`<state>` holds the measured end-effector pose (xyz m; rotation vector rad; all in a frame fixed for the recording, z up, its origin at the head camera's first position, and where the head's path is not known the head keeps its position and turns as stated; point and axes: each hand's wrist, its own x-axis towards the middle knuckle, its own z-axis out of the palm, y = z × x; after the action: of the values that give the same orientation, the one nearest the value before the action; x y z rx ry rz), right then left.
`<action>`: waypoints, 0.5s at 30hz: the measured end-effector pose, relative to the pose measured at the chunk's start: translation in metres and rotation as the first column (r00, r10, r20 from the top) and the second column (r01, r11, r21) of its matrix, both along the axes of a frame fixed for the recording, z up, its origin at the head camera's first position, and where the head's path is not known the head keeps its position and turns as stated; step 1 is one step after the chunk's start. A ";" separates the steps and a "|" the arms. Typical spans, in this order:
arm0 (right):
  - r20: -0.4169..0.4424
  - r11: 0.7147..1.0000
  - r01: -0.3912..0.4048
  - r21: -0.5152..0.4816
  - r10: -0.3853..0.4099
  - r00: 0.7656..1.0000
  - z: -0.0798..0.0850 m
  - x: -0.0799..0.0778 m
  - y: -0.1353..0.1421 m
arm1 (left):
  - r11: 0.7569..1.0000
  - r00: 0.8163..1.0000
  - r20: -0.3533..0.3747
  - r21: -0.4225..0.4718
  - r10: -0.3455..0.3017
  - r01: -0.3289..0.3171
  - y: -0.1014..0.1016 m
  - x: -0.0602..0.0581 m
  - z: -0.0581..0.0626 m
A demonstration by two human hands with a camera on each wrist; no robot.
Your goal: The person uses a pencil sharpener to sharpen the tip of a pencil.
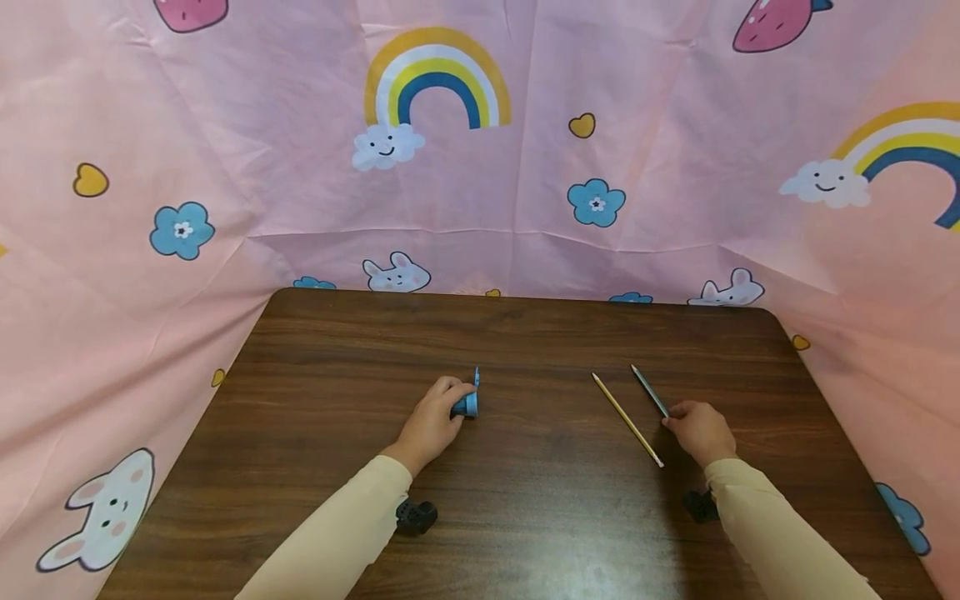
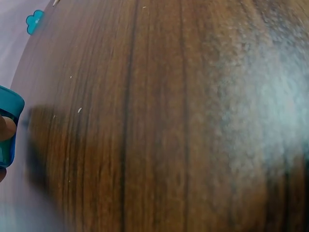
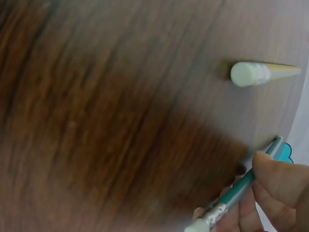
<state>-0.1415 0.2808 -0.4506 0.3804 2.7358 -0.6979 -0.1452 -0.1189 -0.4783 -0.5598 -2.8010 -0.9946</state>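
My left hand [image 1: 433, 423] grips a small blue pencil sharpener [image 1: 470, 406] above the left-middle of the table, its thin lid standing up. Only part of the blue body [image 2: 7, 150] and a fingertip show at the left edge of the left wrist view. On the right, my right hand [image 1: 701, 432] pinches a green-and-silver pencil [image 1: 649, 390] between thumb and fingers. Its tip points away from me, and its metal band and white eraser [image 3: 198, 225] stick out toward the wrist. A yellow pencil [image 1: 627, 419] lies on the table between the hands, nearer the right one.
The dark wooden table [image 1: 525, 358] has rounded far corners. Pink printed cloth [image 1: 300, 108] hangs along its back and both sides. Black wrist devices [image 1: 416, 517] sit below the sleeves. Light glares off the tabletop at the near middle.
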 end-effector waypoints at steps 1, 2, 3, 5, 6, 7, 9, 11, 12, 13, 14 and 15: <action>-0.001 1.000 0.002 0.002 -0.002 1.000 0.000 0.000 0.000 | 1.000 1.000 -0.002 -0.003 -0.003 0.003 0.000 0.000 -0.001; -0.003 1.000 0.004 0.005 -0.004 1.000 0.000 0.001 -0.001 | 1.000 1.000 -0.003 -0.007 -0.005 0.005 0.000 -0.001 -0.001; -0.005 1.000 0.004 0.006 -0.004 1.000 0.001 0.001 -0.002 | 1.000 1.000 -0.006 -0.008 -0.008 0.008 0.000 -0.001 -0.002; -0.008 1.000 0.006 0.008 -0.006 1.000 0.002 0.001 -0.003 | 1.000 1.000 -0.006 -0.004 -0.010 0.010 0.001 -0.002 -0.003; -0.008 1.000 0.008 0.010 -0.008 1.000 0.002 0.001 -0.003 | 1.000 1.000 -0.004 -0.003 -0.010 0.010 0.001 -0.002 -0.004; -0.006 1.000 0.010 0.011 -0.009 1.000 0.003 0.001 -0.003 | 1.000 1.000 -0.003 0.000 -0.010 0.010 0.001 -0.002 -0.004; -0.001 1.000 0.013 0.011 -0.013 1.000 0.003 0.001 -0.004 | 1.000 1.000 0.002 0.002 -0.010 0.010 0.001 -0.003 -0.004; 0.004 1.000 0.019 0.011 -0.019 1.000 0.003 0.001 -0.004 | 1.000 1.000 0.007 0.001 -0.007 0.007 0.001 -0.003 -0.004; 0.005 1.000 0.022 0.012 -0.023 1.000 0.003 0.001 -0.004 | 1.000 1.000 0.007 0.002 -0.007 0.007 0.001 -0.003 -0.004; 0.005 1.000 0.026 0.014 -0.026 1.000 0.002 0.001 -0.004 | 1.000 1.000 0.006 0.001 -0.006 0.006 0.001 -0.003 -0.004; 0.005 0.999 0.030 0.016 -0.030 1.000 0.002 0.001 -0.004 | 1.000 1.000 0.005 0.001 -0.006 0.006 0.001 -0.003 -0.004; 0.005 0.999 0.033 0.018 -0.033 0.999 0.001 0.001 -0.004 | 1.000 1.000 0.004 -0.001 -0.004 0.004 0.001 -0.003 -0.004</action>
<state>-0.1410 0.2773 -0.4496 0.4314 2.7387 -0.6802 -0.1483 -0.1176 -0.4827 -0.5650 -2.8054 -0.9961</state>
